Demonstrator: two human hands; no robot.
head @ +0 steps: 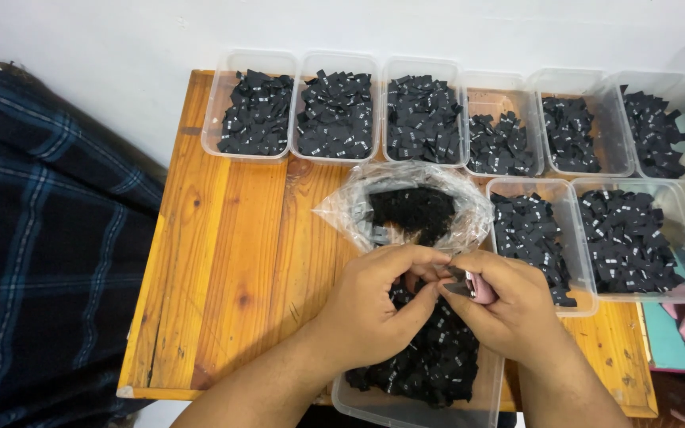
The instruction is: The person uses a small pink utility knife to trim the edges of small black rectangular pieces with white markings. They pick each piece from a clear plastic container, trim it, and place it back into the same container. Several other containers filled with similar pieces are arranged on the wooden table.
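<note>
Closest to us at six o'clock sits a clear tub [374, 400] heaped with small black fabric labels [430, 361], each carrying a tiny white mark. Right above it our two hands meet. The left hand [374, 305] curls in, thumb and fingertips pressed together on what looks like a single black label, though our fingers hide most of it. The right hand [509, 309] is closed round a small pink tool [481, 287], perhaps snips, with a dark metal tip [457, 290] pointing at nine o'clock toward the left fingertips.

We'd judge we're mid-sort here: one label out of the heap and being trimmed or separated at the tool's tip. The next move seems to call for a fine, steady pinch and a careful line-up of tip and label, since the piece is tiny and limp.

At twelve o'clock from the hands lies a crinkled clear plastic bag [342, 210] with more black labels inside. Beyond it, a row of six clear tubs [334, 63] lines the far edge of the wooden worktop [223, 261], all holding labels. Two more tubs [564, 198] sit at two o'clock. At nine o'clock hangs dark blue checked cloth [49, 238].
</note>
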